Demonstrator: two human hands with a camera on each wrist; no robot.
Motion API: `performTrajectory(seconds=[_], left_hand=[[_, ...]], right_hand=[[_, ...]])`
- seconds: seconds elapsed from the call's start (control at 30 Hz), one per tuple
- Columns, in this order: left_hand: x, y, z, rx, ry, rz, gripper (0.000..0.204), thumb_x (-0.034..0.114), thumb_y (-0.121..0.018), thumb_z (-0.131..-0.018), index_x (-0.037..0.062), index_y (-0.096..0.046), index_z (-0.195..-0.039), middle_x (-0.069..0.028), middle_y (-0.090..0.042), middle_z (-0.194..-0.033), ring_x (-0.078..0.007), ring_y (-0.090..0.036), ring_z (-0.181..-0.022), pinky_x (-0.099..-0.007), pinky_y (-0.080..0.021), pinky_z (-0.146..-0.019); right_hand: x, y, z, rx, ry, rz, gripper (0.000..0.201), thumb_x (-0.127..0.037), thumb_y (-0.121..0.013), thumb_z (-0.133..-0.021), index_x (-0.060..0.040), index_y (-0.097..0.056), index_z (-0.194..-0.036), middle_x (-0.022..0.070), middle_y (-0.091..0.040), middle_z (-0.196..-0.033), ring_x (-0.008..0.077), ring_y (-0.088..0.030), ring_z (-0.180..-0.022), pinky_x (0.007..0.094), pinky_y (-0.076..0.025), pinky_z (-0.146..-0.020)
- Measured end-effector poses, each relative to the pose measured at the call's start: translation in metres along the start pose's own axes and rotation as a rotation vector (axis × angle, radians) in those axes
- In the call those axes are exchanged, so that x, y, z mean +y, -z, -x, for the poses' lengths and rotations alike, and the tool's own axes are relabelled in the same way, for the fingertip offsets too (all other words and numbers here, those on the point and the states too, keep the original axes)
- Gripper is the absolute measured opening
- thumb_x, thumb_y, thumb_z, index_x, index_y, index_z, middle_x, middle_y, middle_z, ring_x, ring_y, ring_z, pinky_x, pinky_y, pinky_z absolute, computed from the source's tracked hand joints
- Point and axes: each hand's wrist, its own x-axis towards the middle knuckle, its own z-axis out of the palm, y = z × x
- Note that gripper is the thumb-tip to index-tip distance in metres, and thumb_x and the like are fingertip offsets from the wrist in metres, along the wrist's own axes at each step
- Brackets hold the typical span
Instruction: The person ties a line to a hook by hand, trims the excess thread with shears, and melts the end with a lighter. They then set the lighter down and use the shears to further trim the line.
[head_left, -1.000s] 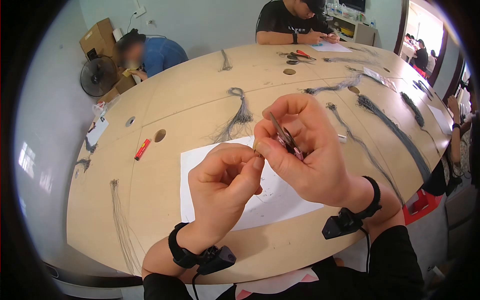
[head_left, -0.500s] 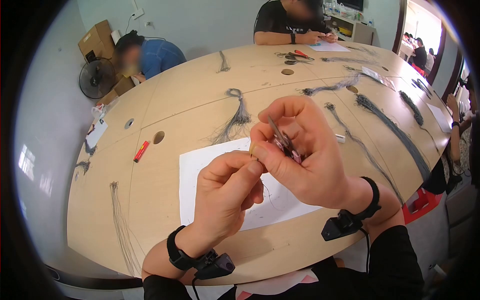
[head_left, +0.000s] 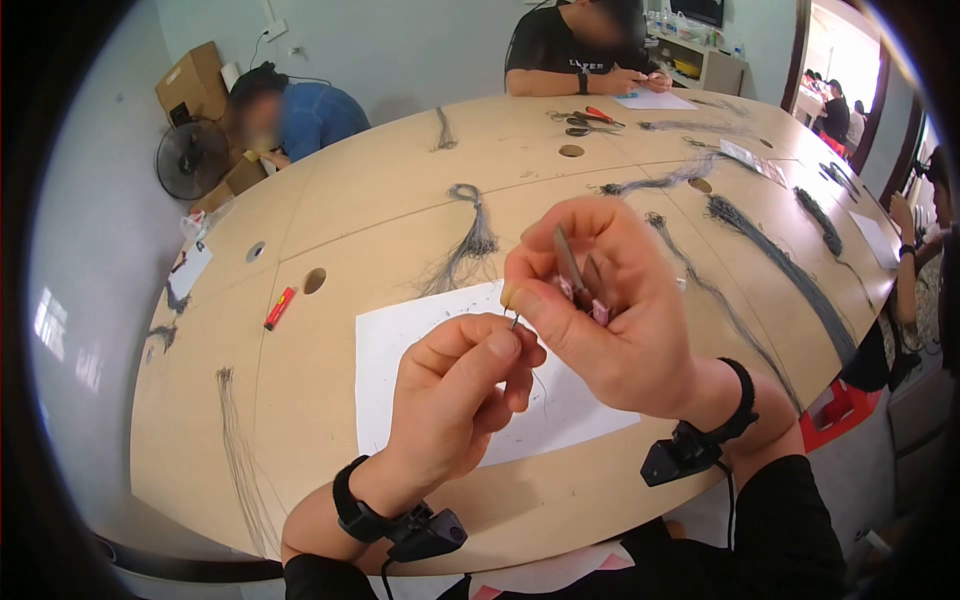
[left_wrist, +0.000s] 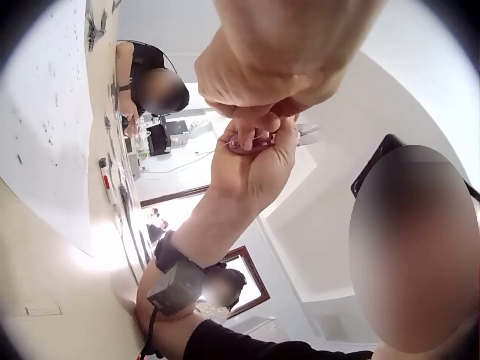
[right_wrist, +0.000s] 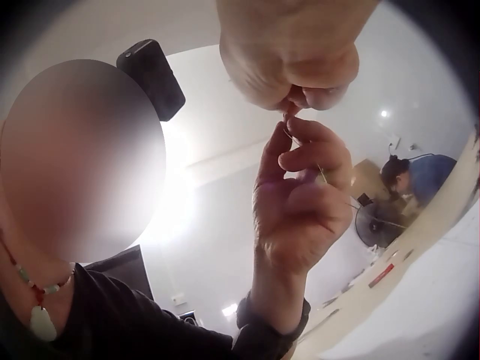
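My left hand (head_left: 455,390) pinches a thin dark line (head_left: 514,320) between thumb and forefinger, above a white paper sheet (head_left: 385,360). A fine strand (right_wrist: 322,172) runs down across the left fingers in the right wrist view. Thumb and forefinger of my right hand (head_left: 620,320) meet at the line's upper end, just above the left fingertips. That hand also holds small scissors (head_left: 570,265) with pink handles in its palm, blades pointing up. In the left wrist view the pink handle (left_wrist: 251,144) shows among the right fingers.
A looped bundle of grey strands (head_left: 474,235) lies behind the paper. More bundles (head_left: 780,265) stretch along the right side, another (head_left: 235,430) at the left. A red tube (head_left: 280,308) lies near a round table hole (head_left: 315,280). Two people sit across the table.
The left hand has dropped slightly away from the right fingertips, and more of the dark line shows between them. The scissors have tilted a little in the right hand.
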Motion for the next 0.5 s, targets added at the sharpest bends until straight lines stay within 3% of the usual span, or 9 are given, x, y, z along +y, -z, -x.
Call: performTrajectory(seconds=[0.07, 0.27, 0.5], left_hand=[[0.0019, -0.0012, -0.0015, -0.005, -0.019, -0.024, 0.011, 0.013, -0.047, -0.08, 0.0026, -0.052, -0.08, -0.0076, -0.055, -0.077, -0.008, -0.046, -0.053, -0.0144, -0.026, -0.035], [0.0045, -0.0009, 0.0005, 0.007, 0.155, 0.118, 0.012, 0.013, -0.046, -0.08, 0.0033, -0.052, -0.077, -0.0072, -0.053, -0.077, -0.0076, -0.046, -0.053, -0.0145, -0.027, -0.037], [-0.0037, 0.0007, 0.0007, 0.083, -0.087, -0.056, 0.007, 0.009, -0.049, -0.078, 0.0037, -0.053, -0.08, -0.006, -0.054, -0.075, -0.0073, -0.045, -0.051, -0.0165, -0.031, -0.039]], right_hand=[[-0.0017, -0.0008, -0.0003, -0.006, -0.012, -0.014, 0.025, 0.005, -0.046, -0.076, -0.0016, -0.034, -0.097, 0.0083, -0.049, -0.077, 0.0066, -0.046, -0.063, 0.0177, -0.038, -0.055], [-0.0054, -0.0026, -0.0001, -0.031, -0.089, -0.083, 0.026, 0.005, -0.045, -0.076, -0.0014, -0.034, -0.099, 0.0086, -0.049, -0.077, 0.0072, -0.047, -0.065, 0.0178, -0.039, -0.056], [-0.0024, -0.0029, 0.0017, -0.054, 0.024, 0.051, 0.028, 0.006, -0.045, -0.076, 0.0001, -0.032, -0.1, 0.0095, -0.048, -0.076, 0.0077, -0.046, -0.065, 0.0181, -0.039, -0.055]])
